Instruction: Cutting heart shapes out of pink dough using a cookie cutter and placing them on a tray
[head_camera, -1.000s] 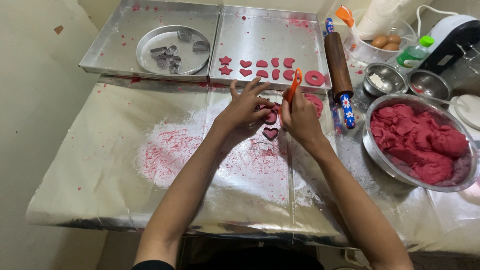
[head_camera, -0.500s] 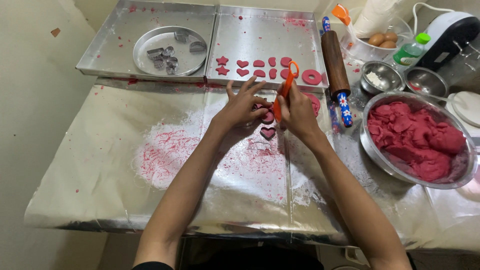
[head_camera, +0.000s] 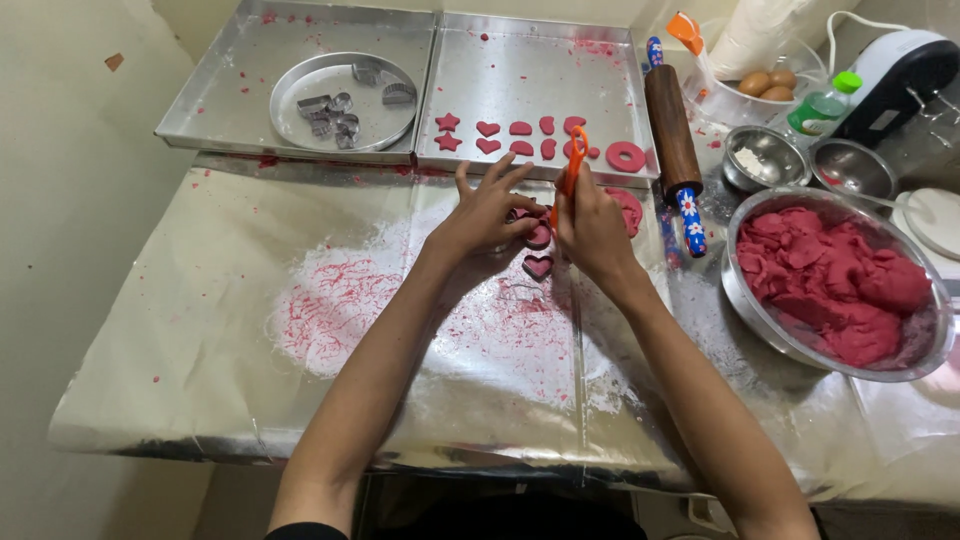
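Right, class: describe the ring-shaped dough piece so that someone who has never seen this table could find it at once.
Start at the right-hand silver baking tray, beside the brown wooden rolling pin. A row of small red dough shapes lies along its near edge. The red ring-shaped dough piece ends that row nearest the pin, and it alone has a hole through its middle.

single head view, looking steeply down and forward, close over foil-covered table (head_camera: 200, 400)

Red dough (head_camera: 835, 285), orange scraper (head_camera: 572, 170)
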